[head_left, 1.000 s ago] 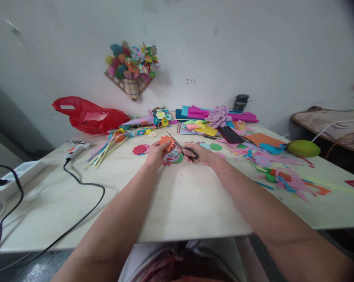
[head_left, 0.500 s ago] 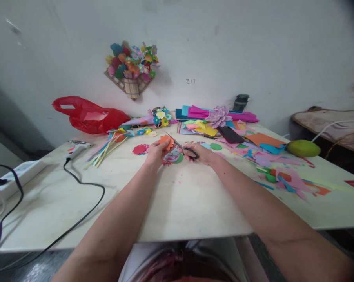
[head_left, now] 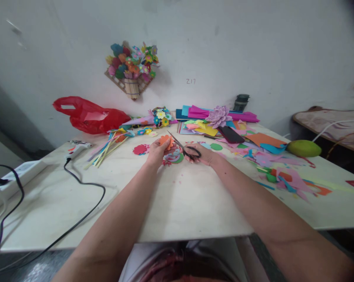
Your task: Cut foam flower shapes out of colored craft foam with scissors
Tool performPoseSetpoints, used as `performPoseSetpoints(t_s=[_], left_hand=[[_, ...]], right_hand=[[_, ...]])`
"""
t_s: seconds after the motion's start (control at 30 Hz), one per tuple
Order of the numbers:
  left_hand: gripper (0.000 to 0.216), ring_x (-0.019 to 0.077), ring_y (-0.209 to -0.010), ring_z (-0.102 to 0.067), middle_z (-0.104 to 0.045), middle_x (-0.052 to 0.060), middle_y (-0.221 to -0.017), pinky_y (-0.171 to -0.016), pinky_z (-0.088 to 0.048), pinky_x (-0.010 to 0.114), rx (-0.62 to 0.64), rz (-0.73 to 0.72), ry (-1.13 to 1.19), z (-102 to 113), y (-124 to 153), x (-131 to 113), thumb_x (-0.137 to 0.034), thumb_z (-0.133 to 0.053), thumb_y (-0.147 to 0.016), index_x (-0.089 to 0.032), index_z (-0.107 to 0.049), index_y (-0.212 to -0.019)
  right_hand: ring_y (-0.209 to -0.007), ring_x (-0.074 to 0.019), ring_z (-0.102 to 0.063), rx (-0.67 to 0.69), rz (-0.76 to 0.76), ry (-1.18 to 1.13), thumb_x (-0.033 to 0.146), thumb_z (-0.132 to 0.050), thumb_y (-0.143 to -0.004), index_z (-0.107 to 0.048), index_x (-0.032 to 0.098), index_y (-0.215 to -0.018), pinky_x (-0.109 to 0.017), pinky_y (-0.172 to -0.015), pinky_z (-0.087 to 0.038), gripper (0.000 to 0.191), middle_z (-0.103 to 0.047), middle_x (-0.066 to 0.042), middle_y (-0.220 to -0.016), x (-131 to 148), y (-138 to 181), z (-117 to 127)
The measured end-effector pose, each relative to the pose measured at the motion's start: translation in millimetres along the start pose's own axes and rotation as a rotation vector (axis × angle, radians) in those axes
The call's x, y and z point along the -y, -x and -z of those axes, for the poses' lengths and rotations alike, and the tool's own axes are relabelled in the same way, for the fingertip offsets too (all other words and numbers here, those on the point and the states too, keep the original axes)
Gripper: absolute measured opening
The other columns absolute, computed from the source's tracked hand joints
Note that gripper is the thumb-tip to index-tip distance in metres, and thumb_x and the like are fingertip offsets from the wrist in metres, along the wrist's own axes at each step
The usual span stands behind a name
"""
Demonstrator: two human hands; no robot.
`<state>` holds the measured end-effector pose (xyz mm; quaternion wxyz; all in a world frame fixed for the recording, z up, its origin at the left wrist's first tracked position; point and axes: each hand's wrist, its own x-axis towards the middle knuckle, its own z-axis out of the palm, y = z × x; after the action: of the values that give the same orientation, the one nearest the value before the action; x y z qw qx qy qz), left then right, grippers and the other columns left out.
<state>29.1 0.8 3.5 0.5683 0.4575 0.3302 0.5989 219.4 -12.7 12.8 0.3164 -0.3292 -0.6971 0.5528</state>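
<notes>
My left hand (head_left: 156, 151) pinches an orange flower-shaped cutout (head_left: 166, 141) with a scalloped edge, held above the middle of the table. In my right hand (head_left: 200, 154) is a pair of black-handled scissors (head_left: 179, 145). Their blades point up and to the left, beside the cutout's right edge. Under and around both hands lie loose cutouts, among them a red scalloped piece (head_left: 139, 149), a green piece (head_left: 216, 146) and a partly covered light-coloured pile. Small pink scraps (head_left: 177, 181) are scattered on the table nearer to me.
Coloured sheets (head_left: 206, 129), a purple flower (head_left: 218, 116) and a black phone (head_left: 231, 134) lie at the back. Scraps (head_left: 291, 180) spread on the right. On the left are a glue gun (head_left: 78, 150) with its cord, a power strip (head_left: 20, 174), paper strips (head_left: 104, 147) and a red plastic bag (head_left: 91, 115).
The scissors have shifted slightly right, their blades now spread a little more and apart from the orange cutout. My left hand has turned the cutout slightly.
</notes>
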Motion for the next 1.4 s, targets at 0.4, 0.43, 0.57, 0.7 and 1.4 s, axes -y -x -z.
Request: performPoseSetpoints(t_s=[0.4, 0.43, 0.57, 0.7, 1.4], left_hand=[[0.038, 0.0172, -0.065, -0.067, -0.070, 0.007, -0.077, -0.063, -0.054, 0.029, 0.057, -0.011, -0.038, 3.0, 0.8, -3.3, -0.034, -0.080, -0.058, -0.013, -0.063, -0.085], [0.037, 0.0166, -0.065, -0.067, -0.070, 0.006, -0.077, -0.063, -0.053, 0.028, 0.059, -0.012, -0.033, 2.4, 1.4, -3.6, -0.033, -0.081, -0.057, -0.012, -0.064, -0.083], [0.031, 0.0152, -0.064, -0.066, -0.069, 0.004, -0.071, -0.064, -0.052, 0.027, 0.065, -0.010, -0.006, 0.2, 3.3, -4.2, -0.030, -0.081, -0.055, -0.012, -0.068, -0.077], [0.030, 0.0156, -0.064, -0.065, -0.070, 0.005, -0.071, -0.065, -0.051, 0.028, 0.068, -0.004, 0.016, -0.2, 2.9, -3.7, -0.028, -0.081, -0.054, -0.013, -0.070, -0.077], [0.028, 0.0163, -0.066, -0.065, -0.071, 0.006, -0.075, -0.068, -0.053, 0.029, 0.053, 0.012, 0.023, -0.7, 3.1, -1.1, -0.025, -0.081, -0.053, -0.013, -0.072, -0.077]], right_hand=[[-0.041, -0.0080, -0.050, -0.072, -0.043, 0.036, 0.040, -0.060, -0.077, -0.052, 0.016, -0.074, -0.019, -0.032, -0.023, 0.026, -0.057, 0.002, -0.057, -5.0, -3.8, 6.0], [-0.042, -0.0083, -0.051, -0.070, -0.040, 0.047, 0.041, -0.060, -0.076, -0.052, 0.016, -0.073, -0.019, -0.032, -0.024, 0.027, -0.057, 0.002, -0.057, -4.3, -3.4, 5.5], [-0.043, -0.0082, -0.051, -0.053, -0.022, 0.058, 0.045, -0.059, -0.078, -0.051, 0.016, -0.075, -0.018, -0.033, -0.026, 0.030, -0.057, 0.002, -0.058, -0.8, -1.5, 2.2], [-0.042, -0.0071, -0.049, -0.047, -0.044, 0.050, 0.044, -0.057, -0.079, -0.051, 0.016, -0.073, -0.018, -0.033, -0.026, 0.029, -0.057, 0.002, -0.057, 1.0, -1.6, 0.2], [-0.041, -0.0076, -0.047, -0.058, -0.029, 0.009, 0.043, -0.060, -0.075, -0.050, 0.018, -0.068, -0.019, -0.032, -0.022, 0.028, -0.055, 0.002, -0.055, -4.4, -7.3, 1.0]])
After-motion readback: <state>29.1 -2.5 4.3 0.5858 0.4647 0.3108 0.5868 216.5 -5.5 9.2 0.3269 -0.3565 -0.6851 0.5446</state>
